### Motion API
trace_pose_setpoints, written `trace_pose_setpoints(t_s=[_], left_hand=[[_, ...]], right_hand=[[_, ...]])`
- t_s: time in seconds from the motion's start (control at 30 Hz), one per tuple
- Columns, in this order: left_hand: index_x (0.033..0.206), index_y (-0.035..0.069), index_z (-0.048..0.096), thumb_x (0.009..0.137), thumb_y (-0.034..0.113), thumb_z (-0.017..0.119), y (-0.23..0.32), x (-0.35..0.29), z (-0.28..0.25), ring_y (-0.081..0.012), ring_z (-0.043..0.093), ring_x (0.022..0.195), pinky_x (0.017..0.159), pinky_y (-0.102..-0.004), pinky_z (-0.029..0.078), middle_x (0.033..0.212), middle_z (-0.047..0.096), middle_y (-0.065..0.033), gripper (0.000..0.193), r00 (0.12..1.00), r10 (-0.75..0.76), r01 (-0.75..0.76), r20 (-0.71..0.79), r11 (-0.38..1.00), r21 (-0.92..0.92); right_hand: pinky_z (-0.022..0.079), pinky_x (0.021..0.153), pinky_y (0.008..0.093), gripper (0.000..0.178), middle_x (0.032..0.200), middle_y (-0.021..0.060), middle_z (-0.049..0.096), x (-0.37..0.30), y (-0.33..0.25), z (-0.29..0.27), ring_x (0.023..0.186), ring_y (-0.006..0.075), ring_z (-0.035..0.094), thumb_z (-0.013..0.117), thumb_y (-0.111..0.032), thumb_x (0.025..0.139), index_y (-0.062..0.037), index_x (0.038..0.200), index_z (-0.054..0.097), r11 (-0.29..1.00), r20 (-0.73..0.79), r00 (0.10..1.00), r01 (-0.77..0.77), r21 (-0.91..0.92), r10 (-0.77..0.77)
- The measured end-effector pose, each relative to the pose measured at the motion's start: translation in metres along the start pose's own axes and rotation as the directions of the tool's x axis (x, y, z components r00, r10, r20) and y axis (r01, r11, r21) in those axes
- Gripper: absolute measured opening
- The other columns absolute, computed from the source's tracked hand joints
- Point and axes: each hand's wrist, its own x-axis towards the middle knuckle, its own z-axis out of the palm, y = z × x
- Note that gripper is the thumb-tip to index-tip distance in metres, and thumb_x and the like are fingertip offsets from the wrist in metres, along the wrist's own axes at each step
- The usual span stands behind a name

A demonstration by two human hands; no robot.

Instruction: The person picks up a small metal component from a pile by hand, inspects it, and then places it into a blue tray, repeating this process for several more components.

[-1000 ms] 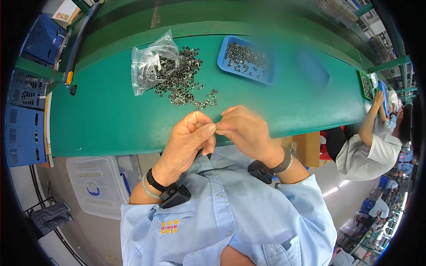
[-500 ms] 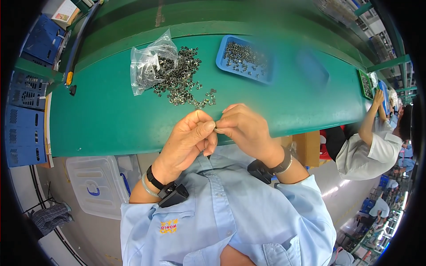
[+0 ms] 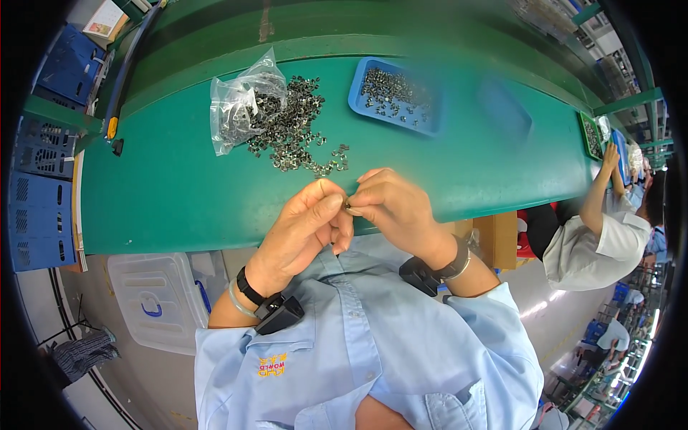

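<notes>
Between my fingertips, just above the near edge of the bench, is a small dark metal part [image 3: 347, 205], mostly hidden by the fingers. My left hand [image 3: 309, 221] pinches it from the left with thumb and forefinger, the other fingers curled. From the right, my right hand [image 3: 394, 213] closes thumb and fingers on the same part. Beyond my hands lies a loose heap of small black and silver metal parts [image 3: 290, 125], spilling out of a clear plastic bag [image 3: 233, 115]. A blue tray [image 3: 353, 97] farther right holds more such parts.
The green bench [image 3: 186, 193] runs across in front of me. A clear lidded bin [image 3: 150, 301] stands below it at left, near blue crates [image 3: 41, 215]. Another person [image 3: 598, 244] sits at the right by a green tray [image 3: 591, 136]. A cardboard box [image 3: 496, 242] stands beneath the bench.
Both hands stay almost in place. The fingertips have shifted slightly around the small part, which shows a little more between them. The heap and the tray look unchanged.
</notes>
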Motion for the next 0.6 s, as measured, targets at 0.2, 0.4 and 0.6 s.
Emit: trace_pose_setpoints(t_s=[0.2, 0.4, 0.6], left_hand=[[0.092, 0.006, 0.051, 0.095, 0.023, 0.053, -0.0004, 0.0030, -0.0057, -0.0148, 0.053, 0.058, 0.052, -0.0264, 0.041, 0.069, 0.058, -0.0068, 0.017, 0.998, -0.014, 0.012, 0.062, 1.000, 0.023], [0.093, 0.006, 0.051, 0.094, 0.021, 0.055, 0.0000, 0.0026, -0.0071, -0.0150, 0.055, 0.058, 0.052, -0.0264, 0.042, 0.068, 0.058, -0.0064, 0.015, 0.998, -0.019, 0.017, 0.059, 1.000, 0.023], [0.093, 0.007, 0.051, 0.093, 0.020, 0.056, 0.0010, 0.0018, -0.0077, -0.0148, 0.055, 0.059, 0.052, -0.0263, 0.043, 0.069, 0.058, -0.0062, 0.014, 0.998, -0.030, 0.028, 0.054, 0.999, 0.032]], right_hand=[[0.049, 0.066, 0.0332, 0.017, 0.079, 0.0061, 0.060, -0.0005, 0.0014, -0.0004, 0.075, 0.0234, 0.060, 0.072, -0.002, 0.073, -0.0044, 0.085, 0.060, 1.000, -0.007, 1.000, 0.000, 0.000, 0.000], [0.049, 0.065, 0.0326, 0.017, 0.080, 0.0062, 0.060, -0.0026, 0.0011, 0.0012, 0.075, 0.0234, 0.060, 0.071, -0.002, 0.073, -0.0046, 0.085, 0.060, 1.000, -0.015, 1.000, -0.011, 0.002, 0.011], [0.049, 0.063, 0.0324, 0.016, 0.080, 0.0064, 0.060, -0.0044, 0.0006, 0.0027, 0.075, 0.0233, 0.060, 0.071, -0.002, 0.074, -0.0046, 0.085, 0.060, 0.999, -0.010, 0.999, -0.036, 0.027, 0.036]])
